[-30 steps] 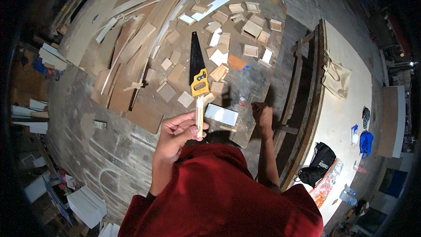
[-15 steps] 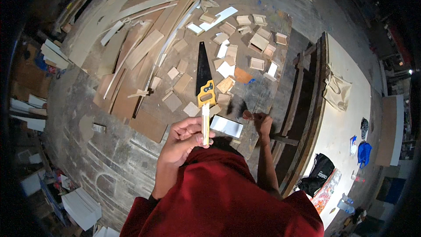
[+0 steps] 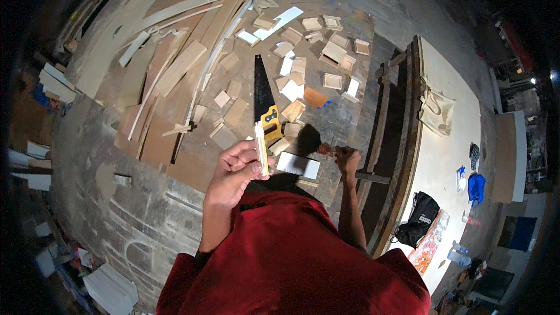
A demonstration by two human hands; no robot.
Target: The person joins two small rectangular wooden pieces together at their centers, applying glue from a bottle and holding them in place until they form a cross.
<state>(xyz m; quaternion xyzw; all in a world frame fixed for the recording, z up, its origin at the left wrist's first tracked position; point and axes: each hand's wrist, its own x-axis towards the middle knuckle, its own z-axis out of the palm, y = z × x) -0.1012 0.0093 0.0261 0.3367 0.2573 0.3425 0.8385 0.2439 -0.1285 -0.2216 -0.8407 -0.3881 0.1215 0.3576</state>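
My left hand (image 3: 230, 174) is closed on a narrow pale wooden strip (image 3: 261, 150), pinched upright between thumb and fingers. Behind the strip's upper end, a handsaw (image 3: 263, 90) with a black blade and a yellow handle lies on the brown sheet, blade pointing away. My right hand (image 3: 348, 161) is closed, and a small reddish-brown thing (image 3: 325, 149) sticks out from its fingers to the left; its kind is too unclear to name. Between my hands lies a white-faced rectangular block (image 3: 298, 165), partly in shadow.
Several small wooden pieces (image 3: 334, 53) lie scattered beyond the saw. Long boards and strips (image 3: 181, 67) lie at the left. To the right stands a pale-topped table (image 3: 455, 87) bearing a cream bag (image 3: 436, 112), a black drawstring bag (image 3: 421, 219) and a blue bag (image 3: 476, 188).
The view has shifted, so the scene sits slightly farther left and up. My left hand still grips the strip, which now tilts a little more. My right hand keeps its hold.
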